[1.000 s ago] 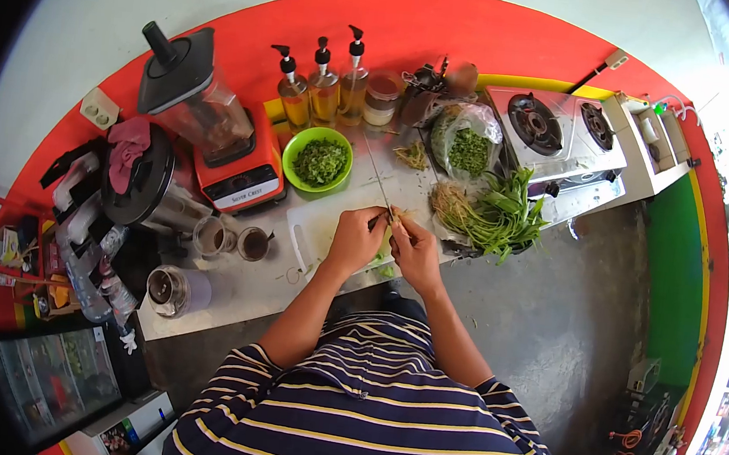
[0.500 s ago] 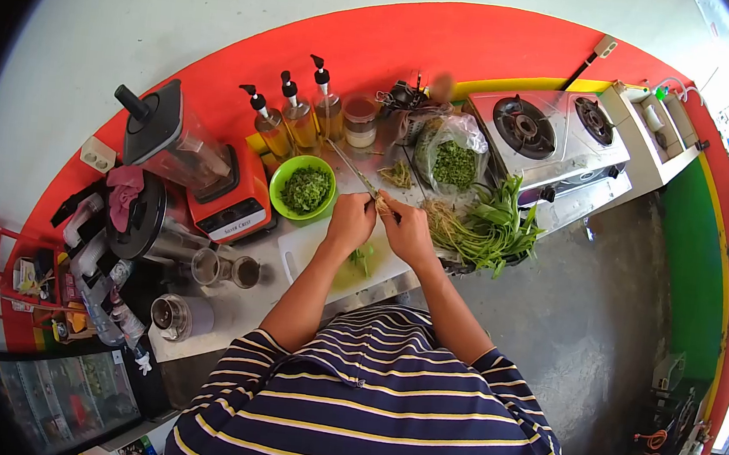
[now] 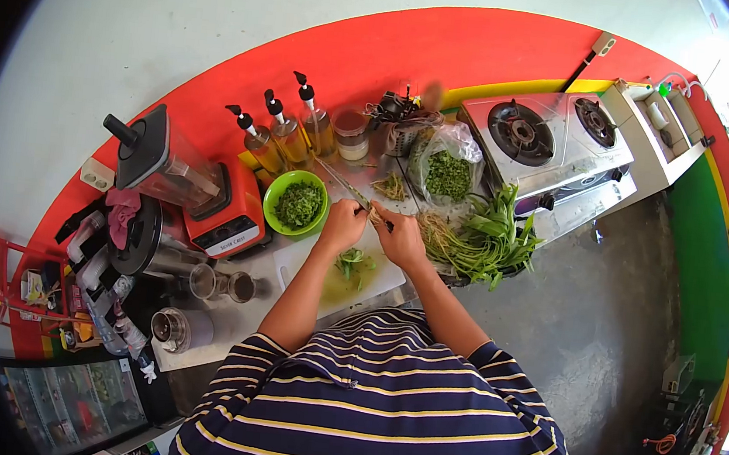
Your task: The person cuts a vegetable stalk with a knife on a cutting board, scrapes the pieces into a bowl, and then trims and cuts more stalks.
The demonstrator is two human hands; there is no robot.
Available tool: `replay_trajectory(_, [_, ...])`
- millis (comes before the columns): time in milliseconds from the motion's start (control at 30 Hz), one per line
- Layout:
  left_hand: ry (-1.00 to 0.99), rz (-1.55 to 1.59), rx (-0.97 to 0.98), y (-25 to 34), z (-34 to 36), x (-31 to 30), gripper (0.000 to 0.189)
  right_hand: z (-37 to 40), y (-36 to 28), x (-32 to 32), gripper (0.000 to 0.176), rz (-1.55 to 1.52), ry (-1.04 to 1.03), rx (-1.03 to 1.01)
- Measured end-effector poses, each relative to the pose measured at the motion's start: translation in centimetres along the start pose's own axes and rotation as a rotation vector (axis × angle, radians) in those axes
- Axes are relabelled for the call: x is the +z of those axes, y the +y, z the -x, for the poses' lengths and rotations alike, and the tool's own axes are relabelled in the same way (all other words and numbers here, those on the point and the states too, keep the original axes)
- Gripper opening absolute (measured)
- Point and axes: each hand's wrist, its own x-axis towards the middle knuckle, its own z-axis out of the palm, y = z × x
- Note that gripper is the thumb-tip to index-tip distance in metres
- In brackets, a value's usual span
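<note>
My left hand [image 3: 343,226] is closed, its fingertips meeting my right hand's over a cutting board; it grips a small bit of greens with pale roots [image 3: 374,215]. My right hand [image 3: 399,238] is closed around a knife [image 3: 339,181], whose thin blade points up and left past the bowl. The dark handle shows only partly between the fingers. Cut leaves [image 3: 355,266] lie on the white cutting board [image 3: 295,258] below my hands. To the right spreads a bunch of leafy greens [image 3: 490,240] with roots facing me. A green bowl [image 3: 316,225] of chopped greens stands at left.
Behind are a bag of chopped greens [image 3: 449,174], root trimmings [image 3: 392,187], pump bottles [image 3: 287,139] and a jar [image 3: 352,135]. A two-burner stove [image 3: 557,141] stands right. A red blender [image 3: 223,218], glass cups [image 3: 217,283] and a steel flask [image 3: 182,330] are left.
Both hands have shifted slightly down, still together with the knife and greens. More cut leaves show on the board. The camera view has tilted a little.
</note>
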Motion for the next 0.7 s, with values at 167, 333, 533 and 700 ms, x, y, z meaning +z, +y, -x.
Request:
replay_trajectory(167, [-0.032, 0.002, -0.015, 1.0, 0.4, -0.5, 0.018, -0.7, 2.2, 0.7, 0.032, -0.099, 0.016, 0.233])
replay_trajectory(333, [0.035, 0.07, 0.05, 1.0, 2.8, 0.5, 0.019, -1.8, 9.1, -1.2, 0.031, -0.182, 0.097, 0.399])
replay_trajectory(533, [0.079, 0.205, -0.086, -0.9, 2.9, -0.5, 0.023, -2.6, 9.2, -0.2, 0.037, -0.239, -0.157, 0.516])
replay_trajectory(700, [0.06, 0.39, -0.097, -1.6, 3.0, -1.1, 0.031, -5.8, 9.1, 0.3, 0.042, -0.555, -0.325, 0.784])
